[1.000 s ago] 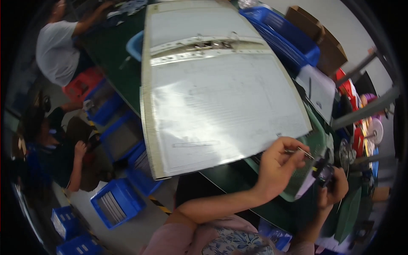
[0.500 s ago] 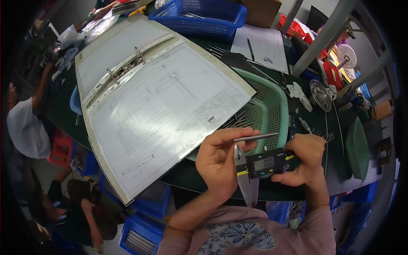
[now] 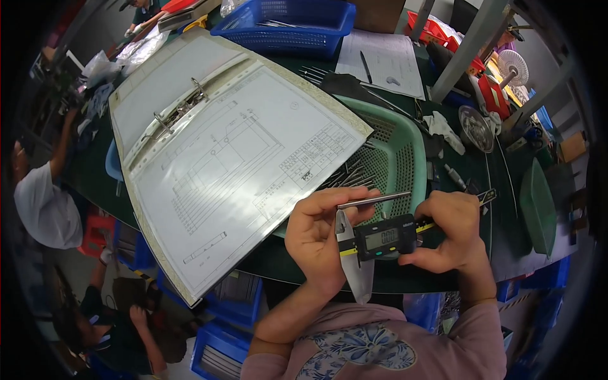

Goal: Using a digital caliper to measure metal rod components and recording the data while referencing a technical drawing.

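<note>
My left hand (image 3: 315, 244) pinches a thin metal rod (image 3: 380, 199) between thumb and fingers. The rod points to the right, a little above the caliper. In my right hand (image 3: 451, 231) is a digital caliper (image 3: 383, 239), gripped by its bar and display housing, with the display facing up. The caliper's jaws (image 3: 356, 272) look closed together beside my left thumb, and the rod is not between them. Below the rod stands a green perforated basket (image 3: 416, 161), where several similar rods (image 3: 348, 177) lie partly hidden under a binder.
An open ring binder (image 3: 240, 171) with a technical drawing leans over the basket's left side. Behind are a blue basket (image 3: 285, 41) and paper with a pen (image 3: 365, 66). A glove (image 3: 445, 132), metal dish (image 3: 475, 128) and green tray (image 3: 538, 206) sit right. Other people are at left.
The whole view has shifted slightly. Both hands, the rod and the caliper appear a little farther left and up, and the grips stay the same.
</note>
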The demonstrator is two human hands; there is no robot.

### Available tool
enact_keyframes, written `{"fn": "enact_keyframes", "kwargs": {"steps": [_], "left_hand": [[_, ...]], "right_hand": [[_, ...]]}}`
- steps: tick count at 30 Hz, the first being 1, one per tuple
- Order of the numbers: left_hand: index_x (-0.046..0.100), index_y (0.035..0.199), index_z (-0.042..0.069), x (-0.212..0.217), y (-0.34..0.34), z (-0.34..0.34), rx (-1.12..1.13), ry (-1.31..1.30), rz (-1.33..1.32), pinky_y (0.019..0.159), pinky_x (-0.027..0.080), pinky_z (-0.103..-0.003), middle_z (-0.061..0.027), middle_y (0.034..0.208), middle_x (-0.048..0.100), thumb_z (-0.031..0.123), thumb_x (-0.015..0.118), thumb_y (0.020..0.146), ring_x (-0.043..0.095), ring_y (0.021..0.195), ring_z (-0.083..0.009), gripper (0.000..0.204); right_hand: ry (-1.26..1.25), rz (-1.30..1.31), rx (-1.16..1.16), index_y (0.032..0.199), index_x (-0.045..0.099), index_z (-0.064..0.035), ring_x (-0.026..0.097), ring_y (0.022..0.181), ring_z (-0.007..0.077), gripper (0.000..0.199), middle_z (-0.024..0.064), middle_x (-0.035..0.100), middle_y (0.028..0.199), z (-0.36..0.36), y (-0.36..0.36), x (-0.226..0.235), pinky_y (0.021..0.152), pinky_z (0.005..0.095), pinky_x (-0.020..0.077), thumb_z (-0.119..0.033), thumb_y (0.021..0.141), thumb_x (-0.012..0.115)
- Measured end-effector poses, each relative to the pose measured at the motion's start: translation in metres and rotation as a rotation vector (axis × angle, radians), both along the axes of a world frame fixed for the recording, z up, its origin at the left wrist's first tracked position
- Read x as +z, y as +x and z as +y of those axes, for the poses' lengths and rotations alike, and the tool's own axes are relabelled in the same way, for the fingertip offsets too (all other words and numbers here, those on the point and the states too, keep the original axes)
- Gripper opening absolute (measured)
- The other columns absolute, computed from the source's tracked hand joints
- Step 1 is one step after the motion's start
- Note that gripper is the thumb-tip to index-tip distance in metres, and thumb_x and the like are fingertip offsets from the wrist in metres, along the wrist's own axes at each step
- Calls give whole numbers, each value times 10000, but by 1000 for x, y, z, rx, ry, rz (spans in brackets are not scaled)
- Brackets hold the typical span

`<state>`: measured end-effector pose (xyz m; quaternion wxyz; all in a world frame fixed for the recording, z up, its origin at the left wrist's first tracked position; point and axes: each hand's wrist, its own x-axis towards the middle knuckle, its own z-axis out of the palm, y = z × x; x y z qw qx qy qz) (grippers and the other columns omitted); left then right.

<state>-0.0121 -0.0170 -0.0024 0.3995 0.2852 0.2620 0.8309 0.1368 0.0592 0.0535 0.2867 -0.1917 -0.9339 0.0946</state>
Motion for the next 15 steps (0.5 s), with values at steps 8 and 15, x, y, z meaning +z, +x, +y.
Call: {"fn": "enact_keyframes", "kwargs": {"steps": [8, 15], "left_hand": [[425, 949, -33, 0, -1, -1, 18, -12, 21, 745, 512, -327, -201, 950, 523, -10, 504, 802, 558, 903, -297, 168], [421, 944, -27, 1, 1, -1, 47, -31, 9, 735, 518, -320, -198, 943, 520, -14, 508, 797, 561, 894, -294, 171]], "right_hand": [[-99, -118, 60, 758, 527, -54, 505, 489, 204, 332, 38, 499, 612, -4, 6, 9, 420, 275, 352, -316, 608, 664], [-57, -107, 60, 767, 530, -42, 495, 476, 207, 323, 40, 491, 611, -7, 6, 6, 416, 287, 359, -297, 616, 659]]}}
